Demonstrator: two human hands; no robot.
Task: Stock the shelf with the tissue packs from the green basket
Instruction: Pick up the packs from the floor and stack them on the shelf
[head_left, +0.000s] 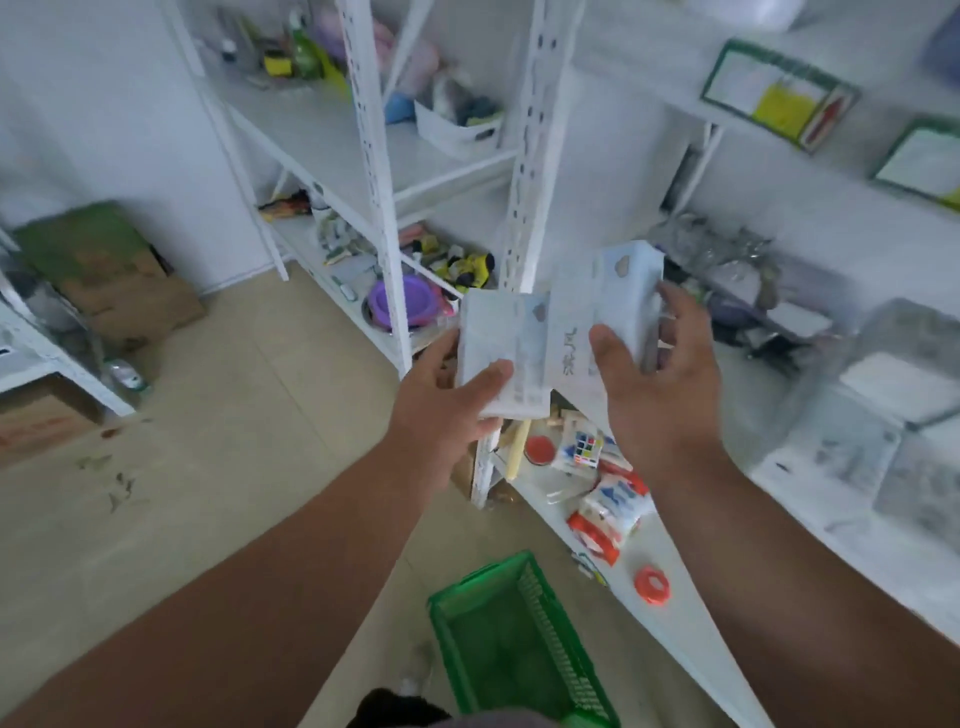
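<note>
Both hands are raised in front of the shelf. One tissue pack is gripped by the left hand, thumb across its lower face; a second tissue pack is held by the right hand, thumb in front and fingers curled behind. The two packs touch, the right one at 2 o'clock of the left. At 6 o'clock, on the floor, the green basket is seen. The white shelf lies at 3 o'clock of the basket.

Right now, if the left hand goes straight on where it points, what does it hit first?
Probably the white shelf upright, just beyond the tissue pack that the left hand holds; depth is unclear.
</note>
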